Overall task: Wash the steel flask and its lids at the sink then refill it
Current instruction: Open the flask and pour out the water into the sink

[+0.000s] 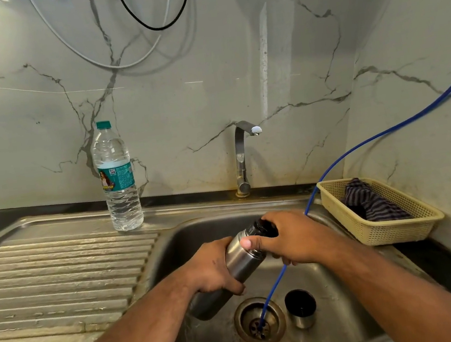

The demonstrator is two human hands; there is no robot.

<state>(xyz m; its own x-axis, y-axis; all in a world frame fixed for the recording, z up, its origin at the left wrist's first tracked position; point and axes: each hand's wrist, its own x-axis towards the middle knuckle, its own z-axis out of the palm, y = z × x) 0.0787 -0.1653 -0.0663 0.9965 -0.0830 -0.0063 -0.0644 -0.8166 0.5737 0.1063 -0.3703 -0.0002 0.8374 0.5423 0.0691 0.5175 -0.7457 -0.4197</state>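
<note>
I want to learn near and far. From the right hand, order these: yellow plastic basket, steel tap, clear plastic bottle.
1. Yellow plastic basket, beside the right hand.
2. Steel tap, at the back.
3. Clear plastic bottle, far left.

brushed steel flask [239,257], dull stained steel sink [171,245], woven plastic basket [396,232]

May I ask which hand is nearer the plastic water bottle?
Left. The left hand grips the flask in front and right of the bottle; the right hand sits farther right.
</note>
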